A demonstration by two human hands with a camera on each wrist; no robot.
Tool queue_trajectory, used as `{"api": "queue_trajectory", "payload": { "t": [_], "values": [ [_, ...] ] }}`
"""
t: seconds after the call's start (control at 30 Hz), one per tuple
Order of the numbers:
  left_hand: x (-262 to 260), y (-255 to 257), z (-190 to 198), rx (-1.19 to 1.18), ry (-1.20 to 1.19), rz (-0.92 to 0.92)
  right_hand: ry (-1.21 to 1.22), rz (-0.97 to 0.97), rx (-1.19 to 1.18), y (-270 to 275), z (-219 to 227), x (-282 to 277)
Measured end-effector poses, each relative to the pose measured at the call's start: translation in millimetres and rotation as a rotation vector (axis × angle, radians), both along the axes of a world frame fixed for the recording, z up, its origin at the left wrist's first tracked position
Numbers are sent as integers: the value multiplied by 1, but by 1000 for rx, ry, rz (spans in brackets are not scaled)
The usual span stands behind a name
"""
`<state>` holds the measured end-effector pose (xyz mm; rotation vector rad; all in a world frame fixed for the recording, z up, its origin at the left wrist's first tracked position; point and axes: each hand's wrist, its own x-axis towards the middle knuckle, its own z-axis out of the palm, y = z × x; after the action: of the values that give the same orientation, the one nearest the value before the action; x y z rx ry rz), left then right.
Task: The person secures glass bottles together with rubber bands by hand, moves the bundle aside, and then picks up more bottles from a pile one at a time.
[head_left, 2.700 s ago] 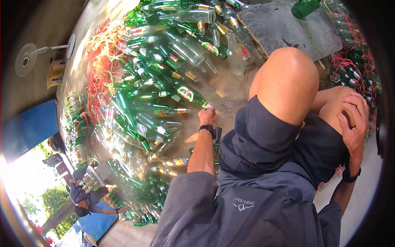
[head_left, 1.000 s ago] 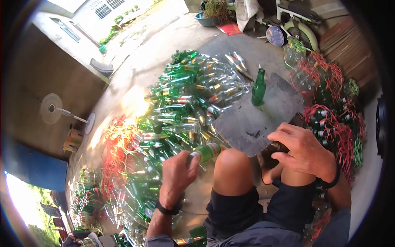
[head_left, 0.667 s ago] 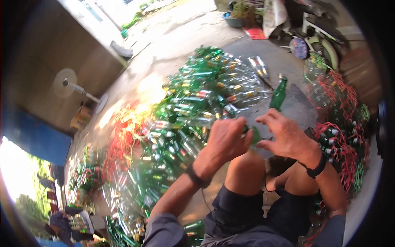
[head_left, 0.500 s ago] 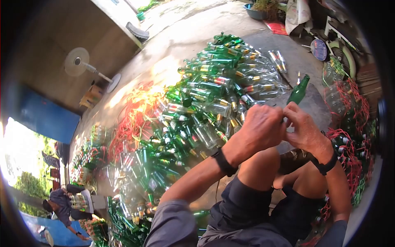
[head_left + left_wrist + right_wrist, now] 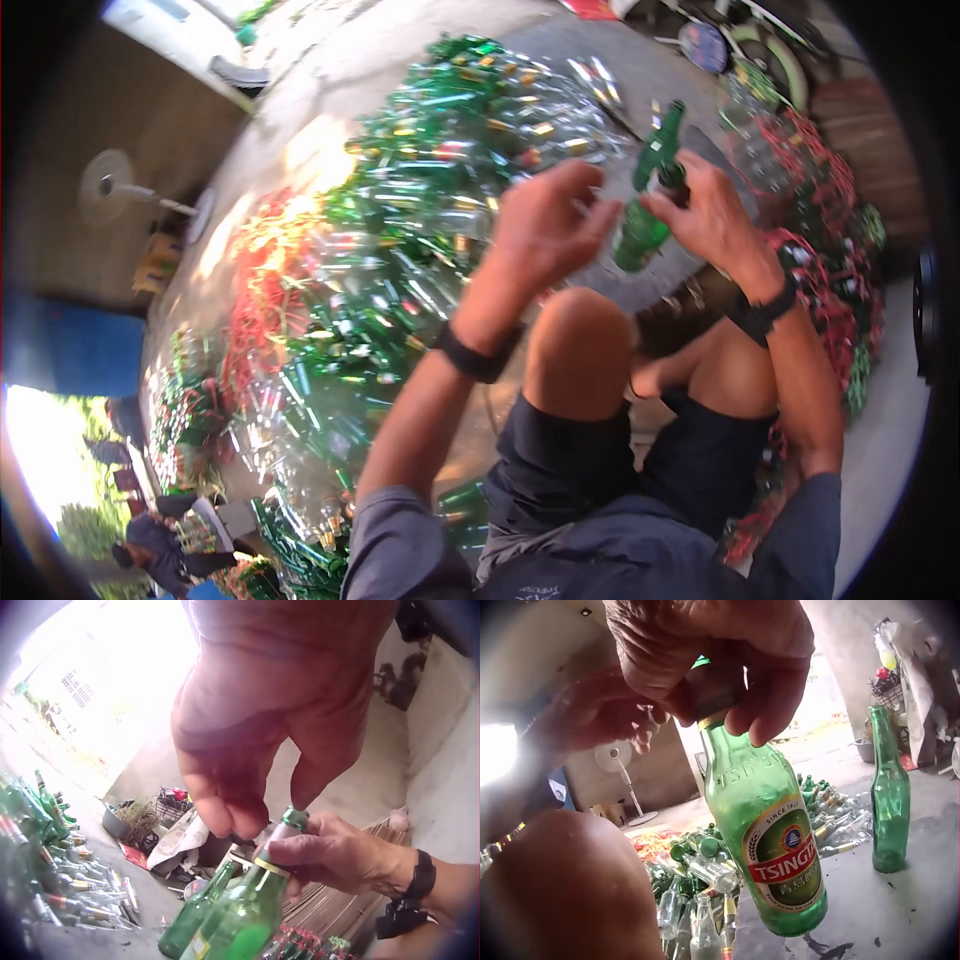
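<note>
Bottle (image 5: 769, 832), neck partly hidden, is gripped by right hand (image 5: 712, 215); left hand (image 5: 545, 225) open, empty

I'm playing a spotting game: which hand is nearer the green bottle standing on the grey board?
Right. The right hand grips another bottle just this side of the standing bottle; the left hand is farther off, to the left.

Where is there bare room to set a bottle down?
The board is bare around the standing bottle; bare floor shows between the bottle pile and brown wall. Crowded: the pile, and the netted bottles right of the board.
</note>
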<state>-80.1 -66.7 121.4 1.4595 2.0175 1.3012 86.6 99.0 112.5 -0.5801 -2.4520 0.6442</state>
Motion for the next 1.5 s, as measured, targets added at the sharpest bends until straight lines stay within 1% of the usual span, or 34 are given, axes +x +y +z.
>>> {"api": "queue_trajectory", "payload": {
  "t": [0.03,0.07,0.1,0.13,0.17,0.2,0.23,0.27,0.3,0.37,0.4,0.43,0.47,0.5,0.57,0.63,0.73,0.8,0.87,0.9,0.93,0.97,1.0,1.03,1.07,1.1,1.13,1.17,1.2,1.27,1.33,1.4,1.5],
  "values": [
    [-11,-9,-12,17,-77,-15,-34,-28,-2,8,-1,6],
    [-22,-16,-23,0,-105,-27,-9,-40,44,15,-3,9],
    [-29,-25,-36,-23,-194,17,20,-50,91,23,-3,12],
    [-35,-35,-42,-51,-156,63,5,-66,94,31,-2,16],
    [-44,-44,-57,-121,-116,103,-13,-103,49,37,0,20],
    [-50,-56,-75,-111,-142,125,-31,-136,2,44,0,21],
    [-56,-67,-89,-183,-149,158,-75,-166,15,55,-1,24],
    [-61,-79,-108,-183,-156,154,-82,-170,17,68,-5,27],
    [-63,-94,-133,-237,-147,185,-68,-201,-12,79,-13,30],
    [-64,-108,-151,-286,-135,210,-51,-231,-20,98,-26,32],
    [-62,-113,-156,-334,-179,242,-59,-233,-20,103,-32,33],
    [-61,-116,-160,-381,-221,276,-48,-275,12,107,-39,32],
    [-62,-119,-165,-381,-225,276,-34,-316,45,112,-45,31],
    [-63,-121,-172,-379,-209,272,-38,-315,45,117,-51,30],
    [-64,-127,-186,-384,-197,266,-59,-332,-10,127,-64,30],
    [-63,-132,-197,-365,-184,229,-41,-323,-33,127,-69,30],
    [-54,-138,-215,-391,-177,260,-23,-307,-53,134,-76,28],
    [-48,-140,-227,-409,-197,249,-29,-300,-54,134,-79,27],
    [-40,-142,-239,-410,-133,240,-6,-290,-80,132,-79,24],
    [-37,-143,-246,-414,-170,237,-11,-288,-82,133,-82,25],
    [-34,-143,-254,-417,-175,239,8,-282,-39,135,-83,24],
    [-32,-144,-262,-386,-230,253,25,-274,-2,136,-87,24],
    [-30,-148,-267,-365,-284,274,17,-265,-22,141,-89,24],
    [-31,-151,-272,-356,-336,291,-106,-308,-83,149,-90,26],
    [-31,-153,-262,-368,-354,313,-240,-338,-157,155,-96,28],
    [-32,-156,-244,-388,-449,317,-196,-377,-220,162,-105,30],
    [-33,-163,-239,-359,-508,376,-153,-422,-282,172,-111,34],
    [-35,-170,-226,-387,-511,430,-217,-434,-320,185,-116,39],
    [-41,-181,-222,-370,-598,451,-279,-447,-350,193,-117,37],
    [-52,-211,-226,-326,-694,526,79,-386,-495,120,-74,16],
    [-57,-237,-214,-304,-736,572,122,-352,-556,124,-77,17],
    [-57,-261,-204,-335,-745,650,90,-360,-570,124,-76,19],
    [-59,-298,-200,-332,-788,713,47,-397,-554,118,-72,20]
  ]
}}
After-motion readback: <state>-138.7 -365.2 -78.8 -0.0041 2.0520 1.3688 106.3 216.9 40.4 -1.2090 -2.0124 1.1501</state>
